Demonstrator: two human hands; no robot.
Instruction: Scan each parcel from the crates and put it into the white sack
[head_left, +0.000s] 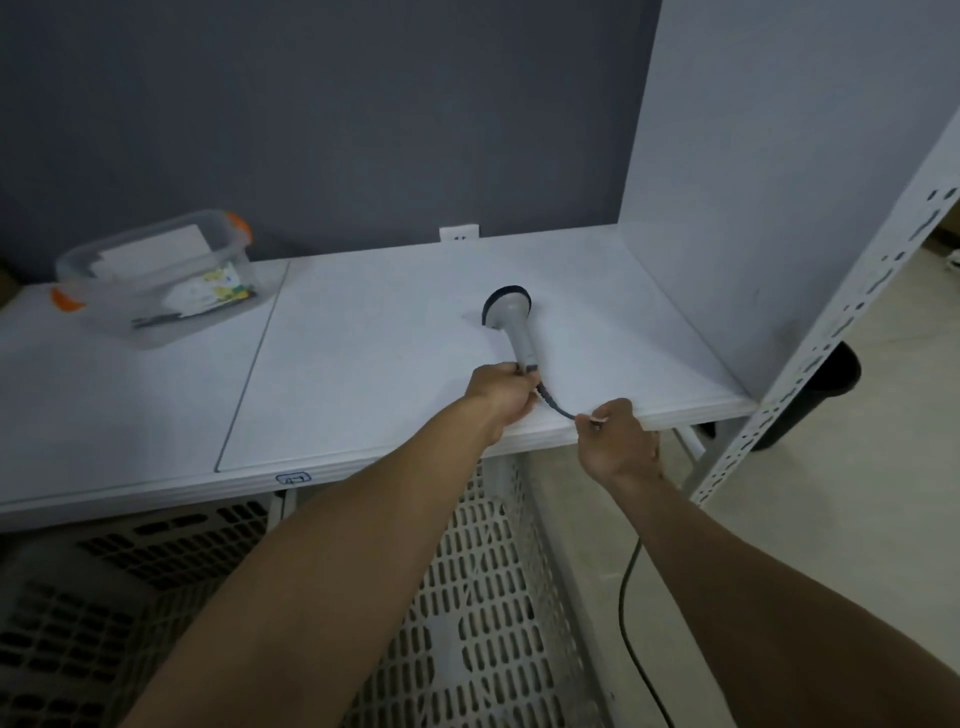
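Left fingers (522, 375) curl tight round the bottom end of the scanner (511, 322), right where the cable (558, 408) comes out, so the left hand (501, 395) has a firm hold there. Right fingers (597, 418) pinch that dark cable a little way along, and the right hand (618, 441) is closed on it at the front edge of the white table (363, 364). A short curve of cable runs between the two hands; below the right wrist it drops toward the floor. The scanner sits on the tabletop, head away toward the wall, handle toward the person. Under the table are two slotted crates: a white crate (493, 597) beneath the arms and a dark crate (104, 613) to its left. Far left on the tabletop, well apart from the scanner, is a clear plastic box (156, 280) with orange clips. Off right stands a white metal post (831, 322), with a black bin (815, 395) behind it
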